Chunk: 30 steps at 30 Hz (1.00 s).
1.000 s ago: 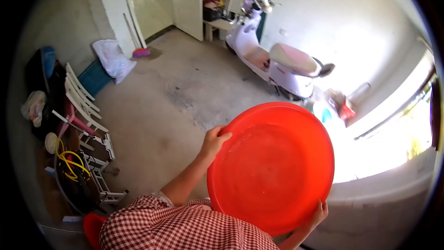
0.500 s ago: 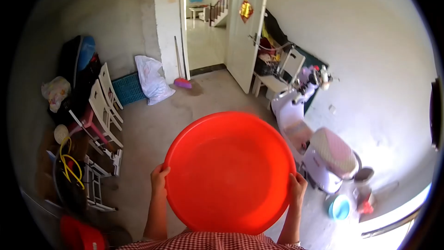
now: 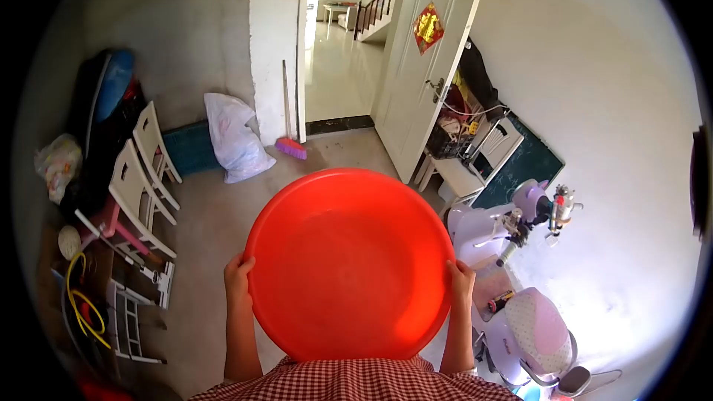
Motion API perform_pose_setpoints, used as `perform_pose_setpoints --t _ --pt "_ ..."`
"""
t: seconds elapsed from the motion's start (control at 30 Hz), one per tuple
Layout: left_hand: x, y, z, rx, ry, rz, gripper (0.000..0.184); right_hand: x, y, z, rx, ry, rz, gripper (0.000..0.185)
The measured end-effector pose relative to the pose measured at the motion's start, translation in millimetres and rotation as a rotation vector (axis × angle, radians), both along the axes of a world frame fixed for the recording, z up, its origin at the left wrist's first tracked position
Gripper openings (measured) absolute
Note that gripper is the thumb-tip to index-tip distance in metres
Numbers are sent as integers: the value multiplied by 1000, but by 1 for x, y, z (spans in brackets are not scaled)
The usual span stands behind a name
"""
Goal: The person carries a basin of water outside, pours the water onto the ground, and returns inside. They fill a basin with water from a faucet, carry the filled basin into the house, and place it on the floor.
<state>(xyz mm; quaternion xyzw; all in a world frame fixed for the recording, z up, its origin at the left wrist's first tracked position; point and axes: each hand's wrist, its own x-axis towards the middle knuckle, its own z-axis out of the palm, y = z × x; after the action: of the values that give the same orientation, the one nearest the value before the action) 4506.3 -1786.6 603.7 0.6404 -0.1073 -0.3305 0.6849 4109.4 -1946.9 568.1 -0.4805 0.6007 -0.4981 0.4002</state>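
A large round red plastic basin (image 3: pixel 345 267) is held out in front of my checked shirt, its inside facing up toward me with nothing in it. My left hand (image 3: pixel 238 280) grips the rim on the left side, thumb over the edge. On the opposite side, my right hand (image 3: pixel 460 281) clasps the rim the same way. The fingers under the rim are partly hidden. Near my body, the basin's lower edge meets the shirt front.
Ahead, a white door (image 3: pixel 425 52) stands ajar beside a doorway. A broom (image 3: pixel 290 145) and a white sack (image 3: pixel 234 137) lean by the wall. White chairs (image 3: pixel 137 189) line the left; a lilac scooter (image 3: pixel 531 327) is parked at right, near a chair with piled things.
The doorway, door and scooter appear larger and nearer, as I have moved forward with the basin. Both hands keep their hold on the rim.
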Motion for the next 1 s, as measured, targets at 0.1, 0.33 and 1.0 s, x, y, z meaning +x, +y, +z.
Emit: perform_pose_setpoints --t 0.1,0.33,1.0 --pt "22 -87 -4 6 -9 5 32 18 -96 -6 1 12 23 27" --pt "68 -280 -32 -35 2 96 35 80 -342 -9 -49 -56 183 24" --pt "301 -860 -48 -162 133 73 19 276 -904 -51 43 -115 27 26"
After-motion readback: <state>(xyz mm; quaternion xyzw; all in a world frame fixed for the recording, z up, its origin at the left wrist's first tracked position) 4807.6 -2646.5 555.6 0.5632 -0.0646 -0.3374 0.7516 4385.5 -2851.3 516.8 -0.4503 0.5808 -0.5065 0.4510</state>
